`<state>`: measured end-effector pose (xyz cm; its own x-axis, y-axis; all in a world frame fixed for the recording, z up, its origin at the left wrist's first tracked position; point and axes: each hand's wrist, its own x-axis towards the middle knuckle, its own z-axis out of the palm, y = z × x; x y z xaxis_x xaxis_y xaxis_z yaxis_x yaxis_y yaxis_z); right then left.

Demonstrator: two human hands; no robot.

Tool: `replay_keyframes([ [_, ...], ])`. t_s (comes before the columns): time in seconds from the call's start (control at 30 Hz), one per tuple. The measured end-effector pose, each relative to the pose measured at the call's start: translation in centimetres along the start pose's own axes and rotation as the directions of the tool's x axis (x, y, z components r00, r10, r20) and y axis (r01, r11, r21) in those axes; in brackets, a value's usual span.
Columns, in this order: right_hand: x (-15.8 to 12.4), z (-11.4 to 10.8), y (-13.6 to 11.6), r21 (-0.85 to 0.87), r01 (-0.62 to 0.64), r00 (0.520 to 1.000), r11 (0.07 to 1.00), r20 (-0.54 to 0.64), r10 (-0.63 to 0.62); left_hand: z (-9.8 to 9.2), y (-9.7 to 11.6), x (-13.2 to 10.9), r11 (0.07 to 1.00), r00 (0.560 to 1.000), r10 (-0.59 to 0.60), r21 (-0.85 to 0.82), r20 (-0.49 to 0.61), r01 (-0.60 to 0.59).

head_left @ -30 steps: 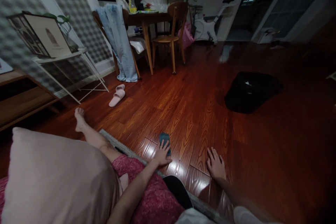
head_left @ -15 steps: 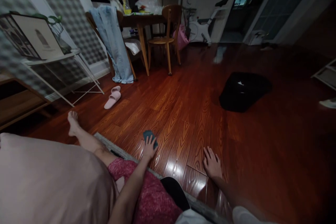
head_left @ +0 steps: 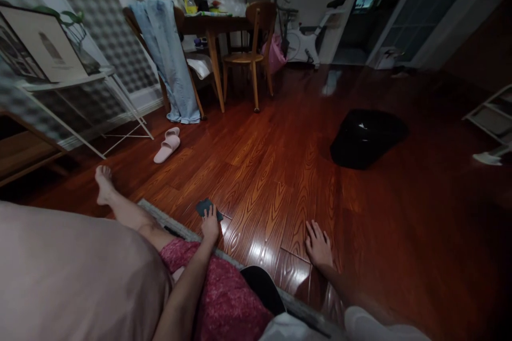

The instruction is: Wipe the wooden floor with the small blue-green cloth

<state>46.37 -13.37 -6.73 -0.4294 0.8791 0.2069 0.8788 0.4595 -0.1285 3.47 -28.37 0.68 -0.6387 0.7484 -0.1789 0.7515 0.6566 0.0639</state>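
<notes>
My left hand (head_left: 210, 225) is over the wooden floor beside the rug's edge, with its fingers on a small, flat, dark teal cloth (head_left: 204, 206). Part of the cloth sticks out past the fingertips; the rest is hidden under them. To the right, my right hand (head_left: 319, 248) rests palm down on the glossy red-brown floor (head_left: 276, 197), fingers stretched out and holding nothing. Between my arms lies a black rounded thing (head_left: 262, 287) at the rug's edge, partly covered by the red-pink patterned cloth over my lap.
A shiny black object, like a bag-covered bin (head_left: 366, 138), lies ahead on the right. Pink slippers (head_left: 167, 146) sit left, near a white side table (head_left: 68, 84). A wooden chair (head_left: 248, 57), a chair draped with jeans (head_left: 166, 58) and an exercise bike (head_left: 306, 45) stand farther back.
My left hand has slid leftward along the floor with the dark teal cloth. The right hand stays flat in about the same place. The view has shifted slightly.
</notes>
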Motion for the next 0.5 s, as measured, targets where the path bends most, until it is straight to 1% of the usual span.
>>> replay_keyframes([
  [0.07, 0.0, 0.1, 0.1, 0.001, 0.002, 1.0, 1.0, 0.003, -0.002, 0.6, 0.4, 0.0, 0.999, 0.999, 0.044, 0.005, 0.022, -0.044],
  [0.13, 0.0, 0.2, 0.2, 0.006, 0.007, 1.0, 1.0, 0.002, -0.007, 1.1, 1.5, -0.2, 0.996, 0.994, 0.093, 0.004, 0.048, -0.094],
  [0.2, 0.0, 0.3, 0.2, 0.009, 0.013, 1.0, 1.0, -0.004, -0.013, 1.8, 3.3, -0.8, 0.987, 0.984, 0.163, 0.006, 0.07, -0.164],
  [0.23, 0.0, 0.4, 0.3, 0.009, 0.015, 1.0, 1.0, -0.008, -0.014, 2.2, 4.4, -1.3, 0.974, 0.972, 0.223, 0.012, 0.078, -0.225],
  [0.27, 0.0, 0.4, 0.3, 0.008, 0.014, 1.0, 1.0, -0.011, -0.014, 2.6, 5.7, -1.9, 0.954, 0.951, 0.297, 0.02, 0.086, -0.3],
  [0.33, 0.0, 0.3, 0.2, 0.006, 0.011, 1.0, 1.0, -0.014, -0.011, 3.6, 8.1, -3.2, 0.885, 0.883, 0.458, 0.038, 0.103, -0.463],
  [0.37, 0.0, 0.3, 0.2, 0.006, 0.011, 1.0, 1.0, -0.014, -0.011, 4.0, 9.2, -3.8, 0.848, 0.847, 0.521, 0.045, 0.107, -0.528],
  [0.4, 0.0, 0.3, 0.2, 0.006, 0.012, 1.0, 1.0, -0.012, -0.012, 4.4, 10.0, -4.3, 0.82, 0.819, 0.564, 0.048, 0.106, -0.571],
  [0.43, 0.0, 0.3, 0.2, 0.007, 0.013, 1.0, 1.0, -0.009, -0.013, 4.6, 10.6, -4.5, 0.803, 0.803, 0.587, 0.052, 0.103, -0.594],
  [0.47, 0.0, 0.3, 0.2, 0.009, 0.015, 1.0, 1.0, -0.006, -0.015, 4.6, 10.9, -4.4, 0.797, 0.798, 0.595, 0.057, 0.096, -0.601],
  [0.5, 0.0, 0.3, 0.2, 0.012, 0.016, 1.0, 1.0, -0.002, -0.016, 4.5, 10.8, -4.1, 0.804, 0.806, 0.586, 0.063, 0.086, -0.591],
])
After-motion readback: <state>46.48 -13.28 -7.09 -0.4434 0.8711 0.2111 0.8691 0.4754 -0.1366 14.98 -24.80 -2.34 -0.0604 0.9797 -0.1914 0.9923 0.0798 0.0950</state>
